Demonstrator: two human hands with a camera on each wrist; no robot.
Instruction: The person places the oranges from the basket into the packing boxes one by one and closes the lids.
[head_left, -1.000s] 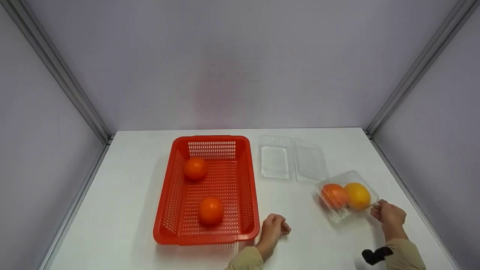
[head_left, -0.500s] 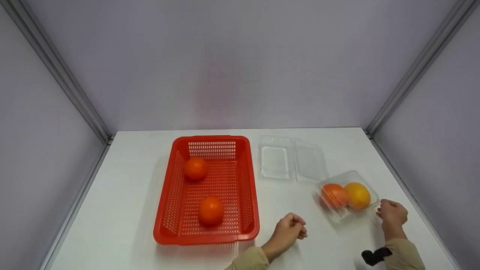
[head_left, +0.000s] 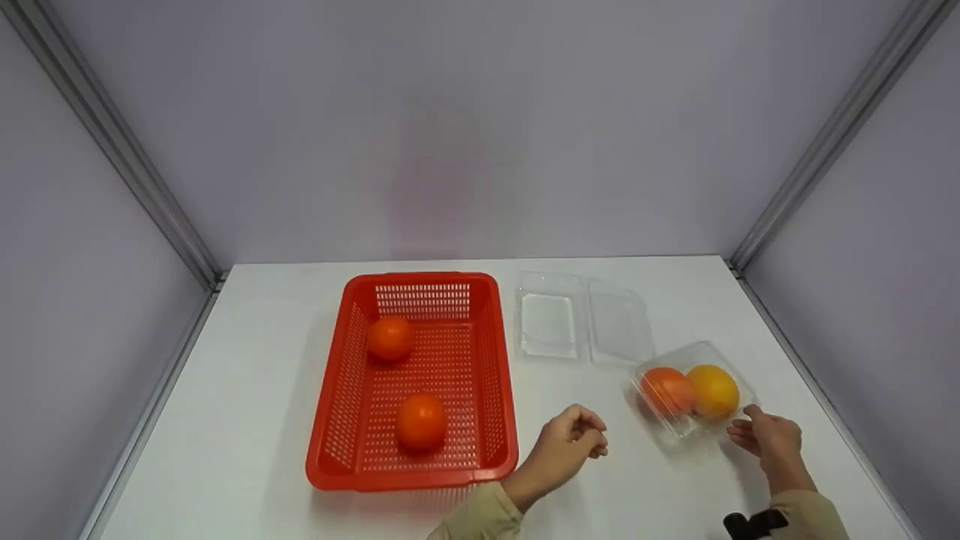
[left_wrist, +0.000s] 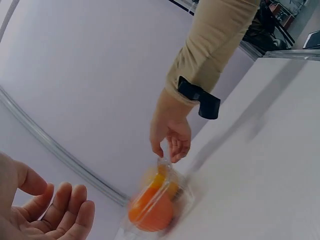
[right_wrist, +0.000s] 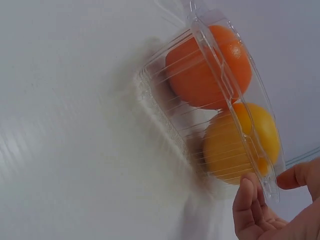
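On the right of the table, a clear plastic clamshell container (right_wrist: 172,120) holds an orange fruit (head_left: 667,391) and a yellow fruit (head_left: 715,391) side by side. Its lid lies over them. My right hand (head_left: 766,435) pinches the near right corner of its rim, thumb (right_wrist: 295,176) on one side and fingertips (right_wrist: 245,187) on the other. Between the basket and this container is my left hand (head_left: 566,442), its fingers loosely bent around nothing. The left wrist view shows those fingers (left_wrist: 62,205) apart from the fruit container.
A red plastic basket (head_left: 510,390) stands left of centre with two orange fruits (head_left: 421,422) inside. Behind the filled container lies a second clear clamshell (head_left: 551,322), spread open. Walls close off the back and both sides of the table.
My left hand has moved right, away from the basket's corner, and its fingers have loosened. My right hand has shifted slightly along the container's corner. The filled container stays nearly in place.
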